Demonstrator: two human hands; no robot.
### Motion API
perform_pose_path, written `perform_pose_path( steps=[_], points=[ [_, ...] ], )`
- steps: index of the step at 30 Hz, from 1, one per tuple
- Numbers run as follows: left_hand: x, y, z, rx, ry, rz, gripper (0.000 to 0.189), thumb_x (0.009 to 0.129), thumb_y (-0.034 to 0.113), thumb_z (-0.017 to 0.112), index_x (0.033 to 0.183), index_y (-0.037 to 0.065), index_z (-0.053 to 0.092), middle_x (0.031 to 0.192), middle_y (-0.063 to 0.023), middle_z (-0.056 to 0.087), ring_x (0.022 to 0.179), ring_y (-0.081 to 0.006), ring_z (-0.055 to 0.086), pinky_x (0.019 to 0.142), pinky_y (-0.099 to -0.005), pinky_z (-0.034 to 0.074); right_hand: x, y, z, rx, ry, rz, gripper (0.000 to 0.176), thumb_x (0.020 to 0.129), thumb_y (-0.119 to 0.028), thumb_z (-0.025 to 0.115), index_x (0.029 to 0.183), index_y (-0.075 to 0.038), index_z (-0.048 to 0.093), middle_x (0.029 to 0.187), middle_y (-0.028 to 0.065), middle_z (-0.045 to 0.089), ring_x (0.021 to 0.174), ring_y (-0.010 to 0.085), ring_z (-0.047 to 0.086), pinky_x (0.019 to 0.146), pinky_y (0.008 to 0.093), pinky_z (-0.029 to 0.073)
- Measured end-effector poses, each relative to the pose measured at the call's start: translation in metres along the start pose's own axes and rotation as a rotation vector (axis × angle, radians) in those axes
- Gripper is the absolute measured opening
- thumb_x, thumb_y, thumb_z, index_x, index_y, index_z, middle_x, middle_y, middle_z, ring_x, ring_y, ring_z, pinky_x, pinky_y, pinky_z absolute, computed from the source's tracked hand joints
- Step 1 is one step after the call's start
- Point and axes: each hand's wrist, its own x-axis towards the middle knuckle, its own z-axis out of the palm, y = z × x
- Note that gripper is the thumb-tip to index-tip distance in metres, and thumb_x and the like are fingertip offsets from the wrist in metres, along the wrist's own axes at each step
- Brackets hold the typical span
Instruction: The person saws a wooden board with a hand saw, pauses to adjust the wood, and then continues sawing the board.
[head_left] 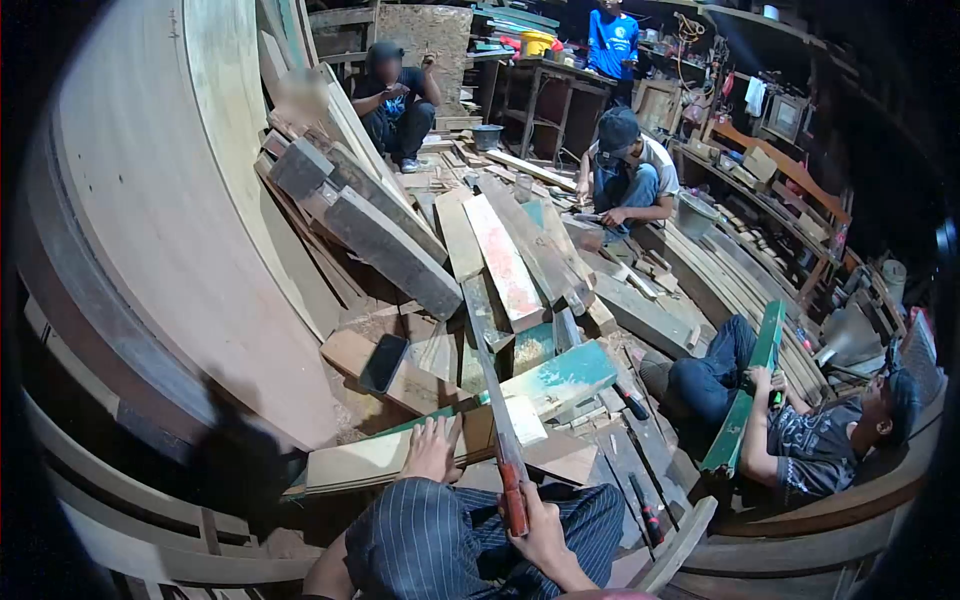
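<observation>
My right hand (545,530) is wrapped round the red wooden handle of a handsaw (496,410). Its long blade points away from me and crosses over a stack of pale boards (365,465) in front of my knees. On top of these boards rests my left hand (432,450), fingers spread and just left of the blade. Beyond the boards lies a timber piece with flaking green and white paint (565,380). A dark smartphone (384,363) sits on a brown block to the left.
Chisel-like tools with dark and red handles (648,515) lie to my right. A seated person (825,440) there holds a green-painted beam (745,400). Other people are farther back. Stacked timber (510,265) lies ahead; a large curved panel (170,200) rises at left.
</observation>
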Motion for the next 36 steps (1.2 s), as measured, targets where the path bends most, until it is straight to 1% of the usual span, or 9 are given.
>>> perform_pose_path(
  steps=[5,14,19,25,28,29,33,35,36],
  points=[
    [0.004,0.000,-0.002,0.005,-0.052,-0.013,0.090,0.075,0.025,0.080,0.150,0.001,0.036,0.140,-0.0242,0.043,0.133,-0.0417,0.038,0.110,-0.0540,0.032,0.001,-0.001,0.000,-0.021,0.009,-0.003,0.036,0.087,-0.013,0.073,0.112,-0.004,0.048,0.072,0.0232,0.064,0.062,0.0403,0.067,0.052,0.0431,0.051],
    [-0.003,0.012,-0.035,-0.087,-0.112,-0.031,0.082,0.079,0.021,0.076,0.145,-0.007,0.036,0.144,-0.0268,0.038,0.138,-0.0428,0.034,0.117,-0.0526,0.026,0.002,-0.005,0.000,0.034,0.033,-0.024,0.036,0.088,-0.014,0.072,0.114,-0.004,0.050,0.070,0.0222,0.065,0.062,0.0401,0.068,0.052,0.0431,0.052],
    [-0.002,0.018,-0.047,-0.111,-0.122,-0.070,0.067,0.082,0.005,0.066,0.139,-0.014,0.038,0.144,-0.0277,0.040,0.138,-0.0408,0.034,0.118,-0.0505,0.027,0.001,-0.004,-0.001,0.019,0.012,-0.016,0.040,0.085,-0.013,0.074,0.117,-0.005,0.050,0.071,0.0220,0.066,0.063,0.0396,0.068,0.054,0.0431,0.053],
    [-0.001,0.010,-0.029,-0.117,-0.068,-0.026,0.077,0.076,0.012,0.073,0.144,-0.003,0.040,0.139,-0.0261,0.043,0.132,-0.0427,0.039,0.113,-0.0546,0.030,-0.003,0.011,0.006,0.007,-0.028,-0.005,0.049,0.082,-0.009,0.074,0.124,-0.005,0.049,0.074,0.0223,0.067,0.067,0.0393,0.070,0.057,0.0425,0.055],
    [0.003,-0.005,0.005,-0.001,0.062,0.052,0.109,0.059,0.034,0.086,0.150,0.004,0.036,0.132,-0.0238,0.048,0.125,-0.0419,0.045,0.105,-0.0553,0.036,-0.003,0.005,0.001,-0.061,-0.027,-0.010,0.054,0.081,-0.008,0.074,0.127,-0.005,0.047,0.077,0.0221,0.068,0.069,0.0389,0.070,0.059,0.0413,0.056],
    [0.003,-0.004,0.003,-0.011,0.073,0.053,0.112,0.058,0.034,0.085,0.152,0.005,0.033,0.131,-0.0232,0.048,0.124,-0.0418,0.046,0.105,-0.0553,0.037,-0.003,0.009,0.003,0.029,-0.067,-0.019,0.061,0.074,-0.006,0.074,0.126,-0.005,0.040,0.083,0.0268,0.065,0.076,0.0456,0.066,0.063,0.0511,0.053],
    [0.002,-0.003,0.003,0.000,0.045,0.043,0.105,0.062,0.033,0.084,0.151,0.006,0.035,0.133,-0.0232,0.045,0.126,-0.0416,0.043,0.106,-0.0543,0.036,-0.002,0.008,0.001,0.003,-0.098,0.021,0.058,0.076,-0.006,0.073,0.124,-0.005,0.040,0.083,0.0271,0.065,0.075,0.0454,0.066,0.062,0.0500,0.053],
    [0.000,0.004,-0.017,-0.033,-0.017,0.026,0.092,0.070,0.033,0.082,0.147,0.005,0.040,0.135,-0.0240,0.043,0.127,-0.0430,0.040,0.106,-0.0540,0.035,-0.003,0.015,0.006,0.036,-0.055,0.002,0.052,0.083,-0.008,0.072,0.127,-0.005,0.045,0.083,0.0241,0.068,0.073,0.0418,0.069,0.059,0.0454,0.053],
    [0.000,0.002,-0.012,-0.021,0.008,0.027,0.099,0.066,0.032,0.083,0.150,0.006,0.036,0.134,-0.0236,0.044,0.128,-0.0424,0.041,0.107,-0.0544,0.035,-0.004,0.017,0.008,0.051,-0.035,-0.007,0.048,0.086,-0.010,0.072,0.128,-0.005,0.047,0.083,0.0226,0.069,0.072,0.0400,0.070,0.057,0.0431,0.054]
  ],
)
